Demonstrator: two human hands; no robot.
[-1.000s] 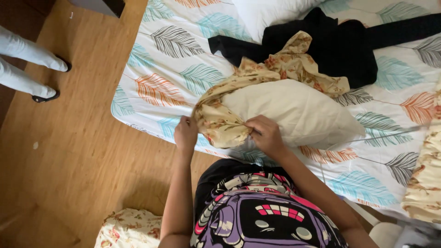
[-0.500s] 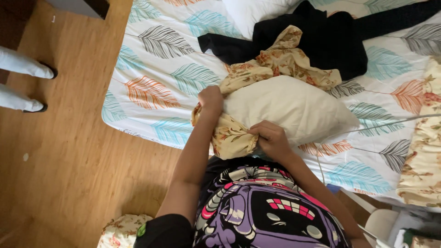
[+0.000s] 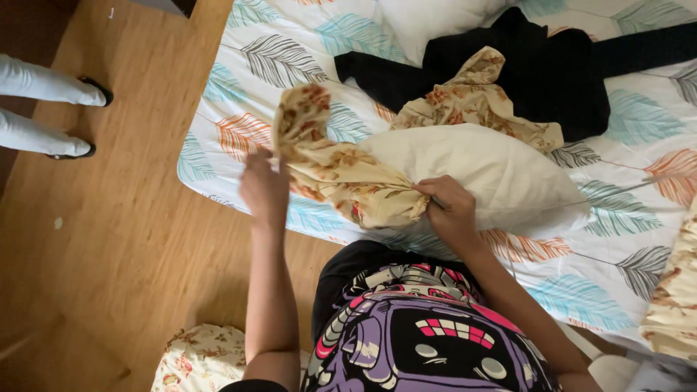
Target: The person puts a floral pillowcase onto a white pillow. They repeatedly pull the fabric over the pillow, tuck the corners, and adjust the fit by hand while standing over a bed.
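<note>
A cream pillow (image 3: 494,170) lies on the bed, partly wrapped in a yellow floral pillowcase (image 3: 341,174). My left hand (image 3: 265,185) grips the left edge of the pillowcase and holds it lifted off the pillow's end. My right hand (image 3: 450,207) pinches the pillowcase's bunched edge against the front of the pillow. More of the floral cloth (image 3: 472,94) trails behind the pillow toward a black garment (image 3: 537,69).
The bed sheet (image 3: 290,43) is white with coloured feather prints. A person's legs in white trousers and dark shoes (image 3: 51,109) stand on the wooden floor at the left. Another floral cloth (image 3: 200,359) lies on the floor near me; one more (image 3: 675,305) lies at the right.
My left hand has pulled the pillowcase edge out to the left and upward, baring more of the pillow's end. My right hand stays on the front edge.
</note>
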